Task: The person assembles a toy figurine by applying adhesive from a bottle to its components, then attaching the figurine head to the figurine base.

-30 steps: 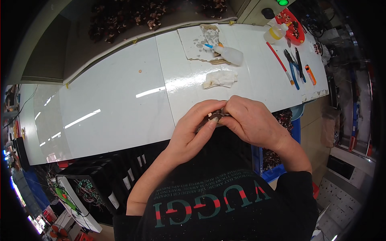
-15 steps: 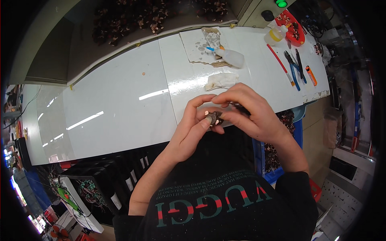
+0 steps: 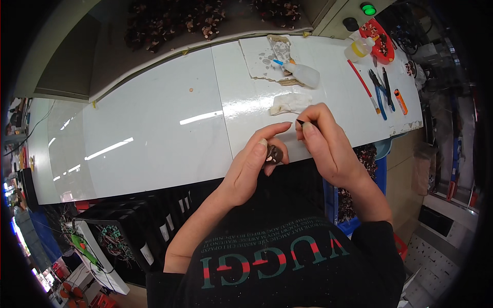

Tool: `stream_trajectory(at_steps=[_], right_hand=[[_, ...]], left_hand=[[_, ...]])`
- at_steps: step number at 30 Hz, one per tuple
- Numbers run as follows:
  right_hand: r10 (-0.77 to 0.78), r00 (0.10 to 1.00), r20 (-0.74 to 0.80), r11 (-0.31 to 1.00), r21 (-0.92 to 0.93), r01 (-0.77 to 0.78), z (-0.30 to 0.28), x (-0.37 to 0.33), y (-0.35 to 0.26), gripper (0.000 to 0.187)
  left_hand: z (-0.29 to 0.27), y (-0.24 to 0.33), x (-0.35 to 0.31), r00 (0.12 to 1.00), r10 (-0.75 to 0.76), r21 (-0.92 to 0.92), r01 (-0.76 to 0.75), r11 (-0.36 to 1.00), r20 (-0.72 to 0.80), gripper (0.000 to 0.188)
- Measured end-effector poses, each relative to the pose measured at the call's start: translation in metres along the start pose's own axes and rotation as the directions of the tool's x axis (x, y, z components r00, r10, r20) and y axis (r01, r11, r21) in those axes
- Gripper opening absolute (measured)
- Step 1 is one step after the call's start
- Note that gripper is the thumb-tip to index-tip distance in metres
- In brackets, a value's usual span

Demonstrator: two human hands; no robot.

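Note:
My left hand is closed round a small dark brown figure with pale spots, at the near edge of the white table. Part of the figure is hidden by my fingers. Just to its right, my right hand pinches a small dark pointed piece between thumb and forefinger; the rest of that piece is covered. The two hands are apart. Beyond them lies a crumpled white cloth. Farther back a clear squeeze bottle with a blue tip lies on a stained, broken-edged board.
On the table's right are a red-handled brush, blue-handled pliers, an orange lighter, a yellowish bottle and a red tray. Many dark figures fill the back shelf. A blue crate stands below right.
My right hand has drawn away from the figure, and the dark pointed piece now shows in its pinch. My left hand still holds the figure. The view has shifted slightly.

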State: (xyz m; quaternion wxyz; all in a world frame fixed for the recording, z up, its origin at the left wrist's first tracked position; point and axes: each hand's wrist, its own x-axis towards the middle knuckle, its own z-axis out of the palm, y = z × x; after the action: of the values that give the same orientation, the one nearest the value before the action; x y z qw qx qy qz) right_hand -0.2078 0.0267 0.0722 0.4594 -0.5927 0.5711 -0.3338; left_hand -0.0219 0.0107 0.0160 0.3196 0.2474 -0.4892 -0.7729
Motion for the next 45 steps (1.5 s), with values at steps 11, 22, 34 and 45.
stream_trajectory(at_steps=[11, 22, 34, 45], right_hand=[[-0.136, 0.991, 0.011, 0.968, -0.211, 0.135, 0.025, -0.015, 0.009, 0.019], [-0.12, 0.992, 0.05, 0.959, -0.254, 0.129, 0.028, -0.015, 0.01, 0.017], [0.089, 0.989, 0.116, 0.993, 0.069, -0.097, 0.012, -0.014, 0.005, 0.017], [-0.056, 0.993, 0.1, 0.998, -0.006, 0.057, 0.014, -0.005, 0.002, 0.019]], left_hand=[[-0.003, -0.002, -0.003, 0.999, 0.017, 0.027, -0.016, 1.0, -0.033, 0.053], [-0.001, 0.0, -0.004, 0.999, 0.005, 0.019, -0.004, 1.0, -0.041, 0.055], [-0.001, -0.002, -0.003, 0.999, 0.001, 0.021, 0.0, 1.0, -0.036, 0.055], [0.002, 0.004, -0.005, 0.995, -0.089, 0.048, 0.092, 0.995, -0.055, 0.059]])
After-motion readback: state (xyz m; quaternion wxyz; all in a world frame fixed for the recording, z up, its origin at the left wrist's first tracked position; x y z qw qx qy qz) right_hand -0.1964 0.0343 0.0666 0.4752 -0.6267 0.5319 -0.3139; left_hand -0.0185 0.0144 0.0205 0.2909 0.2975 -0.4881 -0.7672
